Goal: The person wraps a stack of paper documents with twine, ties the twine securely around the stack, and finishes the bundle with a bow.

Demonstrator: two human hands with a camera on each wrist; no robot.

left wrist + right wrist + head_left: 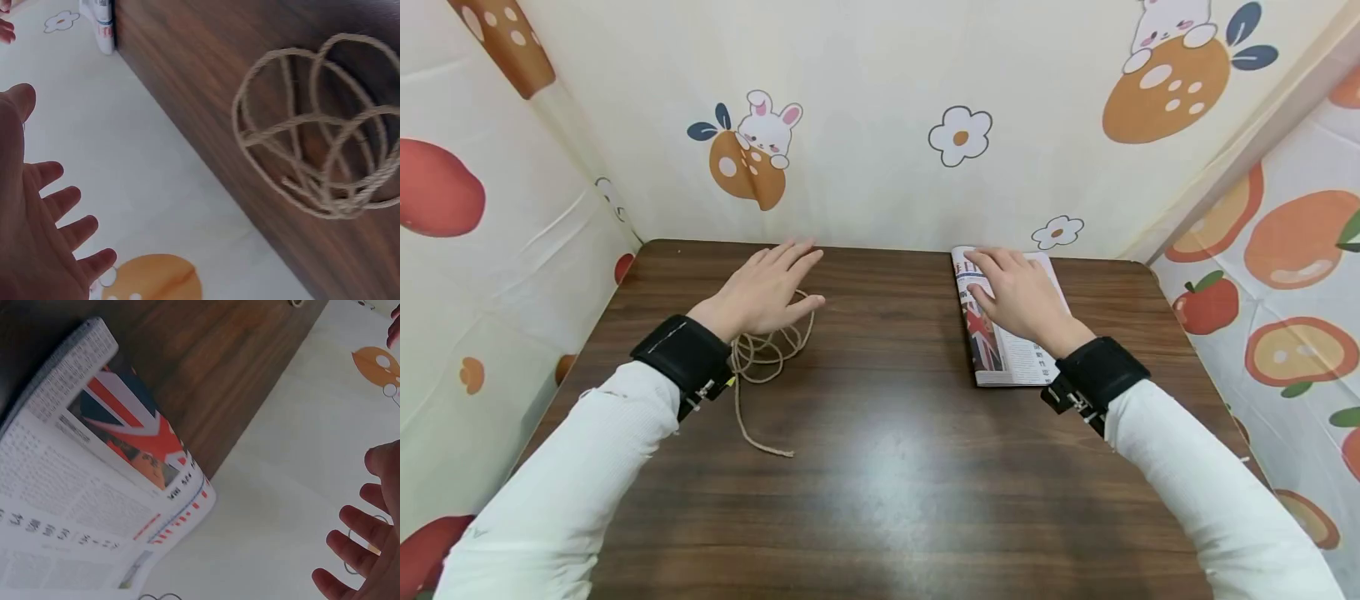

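A loose coil of tan rope (775, 346) lies on the left side of the brown table, one end trailing toward the front. My left hand (763, 287) is held over it with fingers spread, partly hiding it in the head view; the left wrist view shows the rope loops (325, 119) apart from the fingers. On the right lies a folded newspaper (988, 346) with a red, white and blue flag picture. Over its far part my right hand (1018, 296) is held with fingers extended, and the right wrist view shows the newspaper (106, 469) beside the hand, nothing gripped.
The wooden table (880, 483) ends at a pale back wall (865, 167) printed with rabbits and flowers. Fruit-patterned sheets hang at the left (475, 308) and right (1292, 333) sides. Both wrists wear black straps (688, 358) with small cameras.
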